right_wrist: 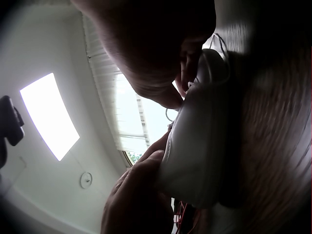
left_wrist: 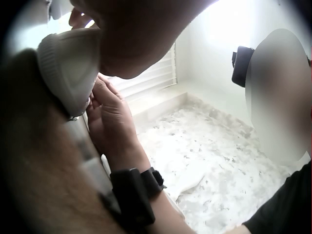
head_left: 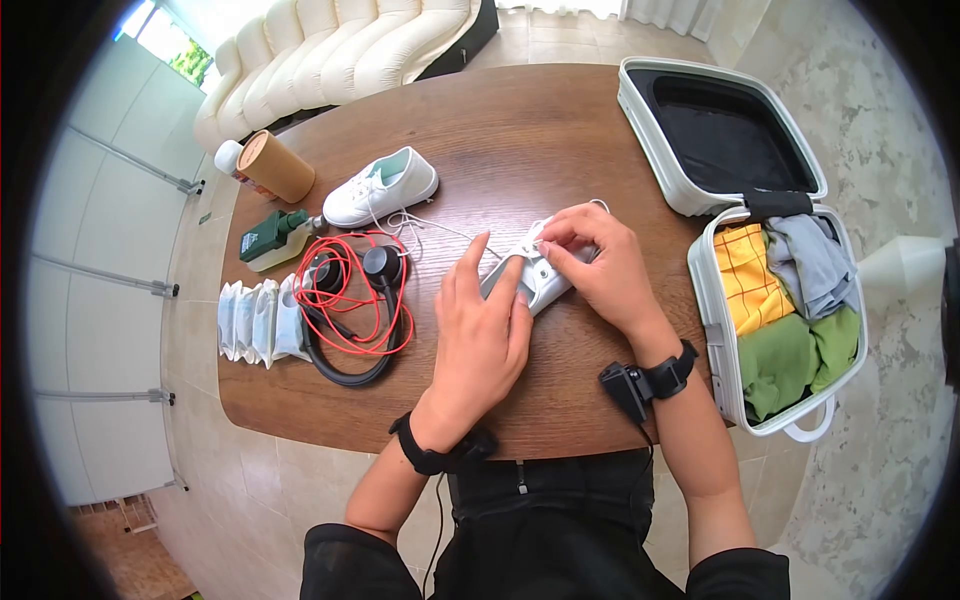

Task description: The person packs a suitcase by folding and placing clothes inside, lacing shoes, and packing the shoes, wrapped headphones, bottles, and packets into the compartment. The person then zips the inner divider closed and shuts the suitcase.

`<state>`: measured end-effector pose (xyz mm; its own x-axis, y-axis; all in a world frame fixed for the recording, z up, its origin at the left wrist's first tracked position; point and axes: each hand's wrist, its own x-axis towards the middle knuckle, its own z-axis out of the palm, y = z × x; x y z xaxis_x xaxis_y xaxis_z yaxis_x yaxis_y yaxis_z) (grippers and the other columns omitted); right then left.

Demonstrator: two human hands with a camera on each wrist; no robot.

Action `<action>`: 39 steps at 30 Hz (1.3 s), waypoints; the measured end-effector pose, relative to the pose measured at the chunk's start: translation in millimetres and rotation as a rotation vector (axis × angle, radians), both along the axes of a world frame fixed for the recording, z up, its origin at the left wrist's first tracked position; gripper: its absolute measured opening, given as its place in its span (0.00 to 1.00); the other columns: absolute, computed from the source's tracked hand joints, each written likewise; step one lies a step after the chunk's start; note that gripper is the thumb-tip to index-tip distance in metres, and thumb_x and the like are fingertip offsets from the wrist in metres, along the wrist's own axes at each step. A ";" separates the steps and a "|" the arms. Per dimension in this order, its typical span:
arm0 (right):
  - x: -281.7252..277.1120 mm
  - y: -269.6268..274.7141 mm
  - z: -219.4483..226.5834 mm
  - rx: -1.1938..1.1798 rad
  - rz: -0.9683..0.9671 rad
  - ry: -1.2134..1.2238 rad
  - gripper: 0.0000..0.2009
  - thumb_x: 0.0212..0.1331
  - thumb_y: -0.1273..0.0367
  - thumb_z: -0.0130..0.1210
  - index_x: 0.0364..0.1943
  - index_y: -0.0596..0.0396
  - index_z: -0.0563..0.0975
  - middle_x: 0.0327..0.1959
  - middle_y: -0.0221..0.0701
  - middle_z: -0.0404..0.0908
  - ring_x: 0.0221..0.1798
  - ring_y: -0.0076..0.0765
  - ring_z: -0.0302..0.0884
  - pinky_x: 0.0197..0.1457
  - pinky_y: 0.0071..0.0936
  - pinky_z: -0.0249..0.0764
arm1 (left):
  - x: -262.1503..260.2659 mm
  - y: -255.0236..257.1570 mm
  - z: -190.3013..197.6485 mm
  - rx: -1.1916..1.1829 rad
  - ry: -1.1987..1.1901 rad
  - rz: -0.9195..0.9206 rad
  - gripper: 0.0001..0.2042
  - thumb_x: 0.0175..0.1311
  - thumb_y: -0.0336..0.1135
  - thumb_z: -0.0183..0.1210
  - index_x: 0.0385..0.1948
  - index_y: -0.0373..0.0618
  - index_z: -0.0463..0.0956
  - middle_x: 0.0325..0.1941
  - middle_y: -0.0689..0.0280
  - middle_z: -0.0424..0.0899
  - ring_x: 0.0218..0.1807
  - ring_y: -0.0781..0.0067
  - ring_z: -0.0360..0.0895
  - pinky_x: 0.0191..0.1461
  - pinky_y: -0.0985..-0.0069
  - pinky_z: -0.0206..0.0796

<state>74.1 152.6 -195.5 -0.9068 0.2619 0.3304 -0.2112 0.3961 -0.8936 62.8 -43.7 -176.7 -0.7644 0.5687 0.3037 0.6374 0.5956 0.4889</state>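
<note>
A white lace-up shoe (head_left: 548, 290) lies on the brown table, partly covered by both hands. My right hand (head_left: 608, 265) bends over its lacing, thumb and fingertips pinching the white shoelace (head_left: 535, 238) near the eyelets. My left hand (head_left: 472, 340) reaches to the shoe's opening with fairly straight fingers, one fingertip against the tongue area. In the right wrist view, the shoe (right_wrist: 195, 141) sits between the two hands, with a loop of lace standing out near its toe. The left wrist view shows the shoe's heel (left_wrist: 73, 68) close up.
The matching white shoe (head_left: 385, 190) stands further back, laces trailing. To the left are headphones (head_left: 345, 375), a red cable (head_left: 350, 265), a green-capped bottle (head_left: 275, 240), a brown canister (head_left: 280, 165) and several pale packets (head_left: 262, 325). An open white suitcase (head_left: 708, 300) holding folded clothes is at right.
</note>
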 end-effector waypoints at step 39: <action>2.3 -1.8 3.8 0.054 0.011 -0.050 0.06 0.60 0.73 0.64 0.38 0.59 0.83 0.39 0.37 0.84 0.40 0.36 0.83 0.48 0.31 0.80 | -39.2 -6.8 11.4 -0.184 0.154 -0.184 0.16 0.63 0.45 0.59 0.49 0.52 0.85 0.82 0.48 0.56 0.77 0.40 0.57 0.78 0.47 0.50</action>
<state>76.4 150.8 -191.7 -0.9250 0.2349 0.2986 -0.1718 0.4423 -0.8803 23.6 -50.5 -165.4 -0.5967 0.7495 0.2868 0.8008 0.5331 0.2728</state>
